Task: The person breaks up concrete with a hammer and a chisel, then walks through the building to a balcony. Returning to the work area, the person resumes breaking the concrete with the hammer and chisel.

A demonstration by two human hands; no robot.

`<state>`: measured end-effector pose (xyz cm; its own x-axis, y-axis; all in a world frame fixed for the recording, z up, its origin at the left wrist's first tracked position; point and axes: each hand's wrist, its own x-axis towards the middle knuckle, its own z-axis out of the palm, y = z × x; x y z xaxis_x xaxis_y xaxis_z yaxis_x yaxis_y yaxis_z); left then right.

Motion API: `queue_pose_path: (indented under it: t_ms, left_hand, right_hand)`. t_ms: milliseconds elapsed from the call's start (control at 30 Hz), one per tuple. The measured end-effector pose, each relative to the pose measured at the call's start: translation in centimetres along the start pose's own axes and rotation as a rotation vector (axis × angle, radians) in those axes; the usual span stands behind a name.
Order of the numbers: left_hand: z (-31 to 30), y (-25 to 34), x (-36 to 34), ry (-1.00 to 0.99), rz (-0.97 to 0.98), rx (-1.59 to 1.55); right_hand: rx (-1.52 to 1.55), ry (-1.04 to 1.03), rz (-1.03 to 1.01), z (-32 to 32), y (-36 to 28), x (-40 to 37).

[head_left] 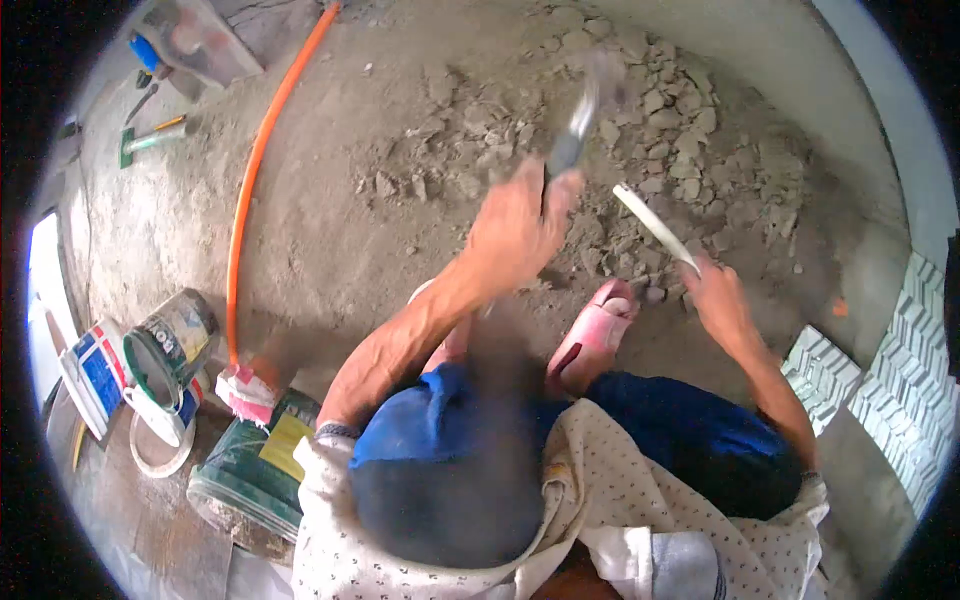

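My left hand [515, 225] is closed round a metal tool with a dark grip [568, 150]. The tool's shiny neck points up and away, and its far end is too blurred to make out. My right hand [720, 300] grips the lower end of a pale rod [655, 228], which slants up to the left. The two held things are apart. Beneath and beyond them, broken grey rubble [680, 140] is spread over the dusty floor [330, 190]. A pink shoe [595, 330] is on my foot just below the hands.
An orange hose [262, 150] runs along the left. Several buckets stand or lie at lower left, including a green bucket [245, 480]. A green-headed tool [150, 140] and a blue-handled trowel [148, 55] lie at upper left. Patterned tiles [915, 385] are at right.
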<state>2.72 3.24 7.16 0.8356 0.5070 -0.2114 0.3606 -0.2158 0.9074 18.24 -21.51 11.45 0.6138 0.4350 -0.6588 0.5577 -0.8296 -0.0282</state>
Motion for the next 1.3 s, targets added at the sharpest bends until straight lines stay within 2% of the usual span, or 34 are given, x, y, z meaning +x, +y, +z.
queue_pose_path:
  t_ms: [33, 133, 200, 267, 367, 467, 500, 600, 633, 700, 767, 867, 900, 967, 1000, 1033, 1100, 1200, 1233, 1267, 1300]
  left_hand:
    - [-0.9, 1.4, 0.6, 0.072, -0.032, -0.012]
    - [0.0, 0.6, 0.2, 0.225, -0.079, -0.159]
    - [0.9, -0.5, -1.2, -0.035, -0.175, 0.017]
    - [4.4, -5.3, -2.6, -0.293, -0.061, 0.068]
    - [3.0, -4.0, -2.3, -0.339, -0.033, 0.024]
    - [1.2, -1.4, -1.0, -0.065, -0.032, -0.024]
    - [-0.6, 0.9, -0.7, -0.096, -0.203, -0.153]
    - [0.9, -0.2, -1.5, 0.121, -0.154, -0.171]
    - [1.4, -1.2, -2.2, -0.005, -0.23, -0.105]
    - [4.1, -5.9, -3.7, -0.232, -0.063, 0.032]
    - [3.8, -6.2, -4.4, -0.279, -0.041, -0.015]
    - [3.2, -7.9, -3.4, -0.138, -0.177, -0.084]
    - [1.3, -7.9, -3.2, -0.108, -0.192, -0.027]
    - [-2.2, -5.9, -3.1, 0.036, -0.327, -0.344]
    - [-3.5, -5.1, -3.1, 0.105, -0.383, -0.511]
    - [-4.6, -4.8, -3.0, 0.129, -0.348, -0.659]
    - [-5.2, -3.7, -2.4, 0.312, -0.292, -0.784]
    - [-6.1, -2.9, -1.4, 0.537, -0.298, -0.905]
    - [-6.9, -2.7, -1.0, 0.62, -0.316, -0.923]
    - [-7.7, -2.8, -0.6, 0.701, -0.337, -0.941]
    - [-8.6, -4.7, -0.7, 0.749, -0.392, -0.745]
  right_hand:
    - [0.002, 0.014, 0.001, 0.3, 0.5, 0.0]
    - [-0.012, 0.065, -0.025, 0.2, -0.3, 0.0]
    - [-0.013, 0.066, -0.027, -1.3, -1.8, -0.1]
    - [0.029, 0.046, -0.033, -1.9, -2.4, -0.2]
    - [-0.008, -0.01, -0.017, -2.1, -2.4, -0.3]
    - [-0.055, 0.005, -0.02, -1.8, -2.1, -0.8]
    - [-0.069, 0.007, -0.021, -1.4, -1.4, -1.0]
    - [-0.107, 0.014, -0.048, -1.3, -1.2, -0.3]
    - [-0.106, 0.018, -0.036, -1.7, -1.8, -0.6]
    - [-0.104, 0.065, -0.073, -1.5, -1.6, -0.7]
    - [-0.091, 0.137, -0.165, -0.3, 1.2, 0.8]
    - [-0.006, 0.015, -0.162, -2.8, 2.8, 3.3]
    - [0.111, 0.031, -0.162, -3.2, 2.4, 4.0]
    - [0.353, 0.063, -0.139, -3.8, 1.7, 5.3]
    - [0.528, 0.033, -0.195, -3.1, 0.5, 6.2]
    - [0.702, -0.001, -0.256, -1.6, -1.8, 7.3]
    - [0.794, -0.076, -0.383, -1.0, -7.5, 7.9]
    - [0.494, -0.142, -0.603, -1.8, -18.3, 7.8]
    - [0.213, -0.138, -0.825, -1.0, -20.5, 8.8]
    - [0.092, -0.173, -0.933, -0.6, -22.1, 9.0]
    - [-0.018, -0.203, -1.046, -0.3, -23.6, 9.2]
